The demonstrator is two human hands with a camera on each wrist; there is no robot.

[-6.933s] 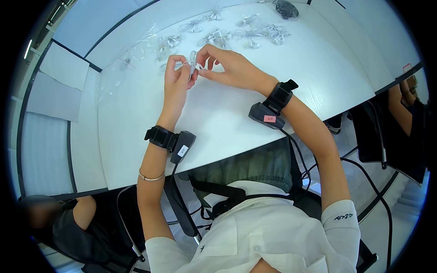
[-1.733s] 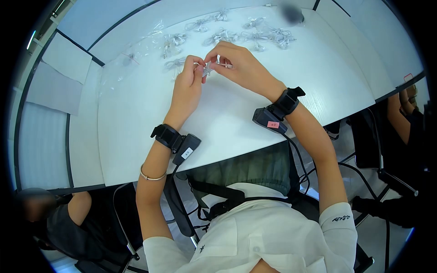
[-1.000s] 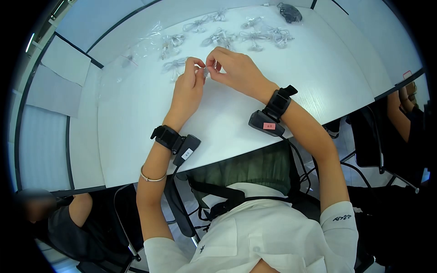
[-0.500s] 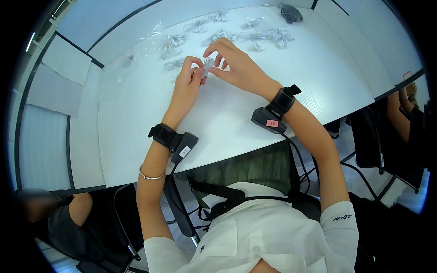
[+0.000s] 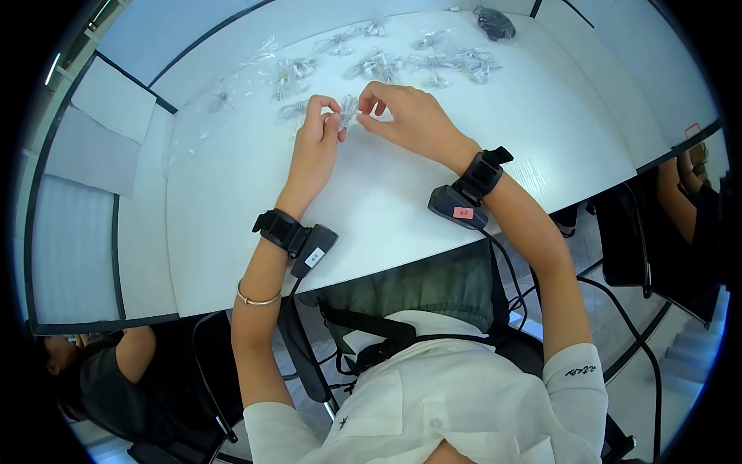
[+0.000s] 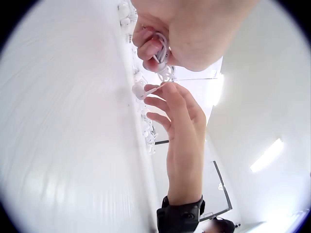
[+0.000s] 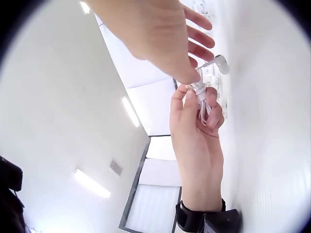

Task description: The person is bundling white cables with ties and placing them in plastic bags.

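Note:
A white earphone cable, coiled into a small bundle, is gripped in the fingers of my left hand. In the left wrist view, the bundle has a wrapped middle and loops at both ends. My right hand is just right of it, its thumb and a finger pinching the thin cable beside a white earbud. That earbud sticks out past the fingers in the right wrist view, and the left wrist view shows the same earbud over the table side.
Several coiled white cables lie across the back of the white table. Clear plastic bags are at the back left, and a dark wrapped item is at the back right. Panels surround the table; people sit at both sides.
The bundle, mostly hidden between the fingers a second ago, now shows upright above the left fingers. The right hand has moved slightly down from half a second ago, with thumb and finger closer together.

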